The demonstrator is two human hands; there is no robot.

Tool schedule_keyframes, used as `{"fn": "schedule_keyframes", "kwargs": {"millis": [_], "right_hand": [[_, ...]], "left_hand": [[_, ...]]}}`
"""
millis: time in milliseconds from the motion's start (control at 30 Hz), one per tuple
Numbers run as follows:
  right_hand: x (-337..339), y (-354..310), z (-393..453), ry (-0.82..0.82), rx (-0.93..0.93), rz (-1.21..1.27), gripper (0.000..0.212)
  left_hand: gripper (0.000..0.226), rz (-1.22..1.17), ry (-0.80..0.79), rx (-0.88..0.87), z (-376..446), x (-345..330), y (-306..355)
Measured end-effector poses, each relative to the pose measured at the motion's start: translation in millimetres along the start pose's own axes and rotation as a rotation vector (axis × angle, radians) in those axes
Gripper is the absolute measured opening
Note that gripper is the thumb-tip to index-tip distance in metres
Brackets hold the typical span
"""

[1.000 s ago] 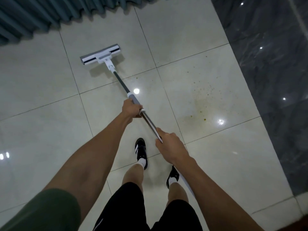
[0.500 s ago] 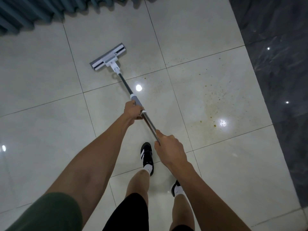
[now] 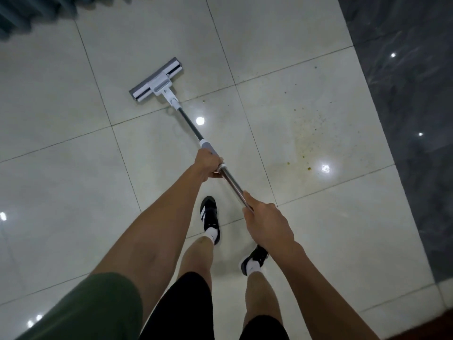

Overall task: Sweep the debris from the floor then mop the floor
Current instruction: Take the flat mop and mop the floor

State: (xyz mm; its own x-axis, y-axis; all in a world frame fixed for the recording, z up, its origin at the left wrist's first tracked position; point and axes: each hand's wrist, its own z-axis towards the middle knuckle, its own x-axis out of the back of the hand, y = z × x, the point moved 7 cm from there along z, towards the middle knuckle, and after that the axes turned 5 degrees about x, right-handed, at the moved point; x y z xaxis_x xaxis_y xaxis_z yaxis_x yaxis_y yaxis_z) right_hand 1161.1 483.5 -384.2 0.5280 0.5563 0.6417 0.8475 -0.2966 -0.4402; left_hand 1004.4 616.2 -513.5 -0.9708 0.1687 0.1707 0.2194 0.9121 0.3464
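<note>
head view: pale tiled floor [image 3: 73, 192], speckled stain [image 3: 306, 133], dark marble strip [image 3: 411, 119].

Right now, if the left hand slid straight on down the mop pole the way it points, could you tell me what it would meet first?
The left hand would likely meet the grey collar just ahead on the mop pole, well before the mop head on the floor.

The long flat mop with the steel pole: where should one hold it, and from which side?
Hold the flat mop by its slanted pole, coming from above: left hand round the grey sleeve, right hand near the top. The spread probably helps steering.
</note>
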Motion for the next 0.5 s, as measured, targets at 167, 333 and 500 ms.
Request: {"fn": "schedule_keyframes", "kwargs": {"millis": [167,333,500], "right_hand": [[-1,53,-47,-0.009,-0.032,0.023,0.045],[4,116,-103,-0.048,-0.050,0.040,0.040],[13,183,-152,-0.098,-0.118,0.053,0.040]], "left_hand": [[0.014,-0.033,0.008,-0.006,-27,-52,-37],[0.017,-0.066,0.008,0.007,-58,-122,-86],[0.020,-0.022,0.014,0.013,-82,-191,-124]]}}
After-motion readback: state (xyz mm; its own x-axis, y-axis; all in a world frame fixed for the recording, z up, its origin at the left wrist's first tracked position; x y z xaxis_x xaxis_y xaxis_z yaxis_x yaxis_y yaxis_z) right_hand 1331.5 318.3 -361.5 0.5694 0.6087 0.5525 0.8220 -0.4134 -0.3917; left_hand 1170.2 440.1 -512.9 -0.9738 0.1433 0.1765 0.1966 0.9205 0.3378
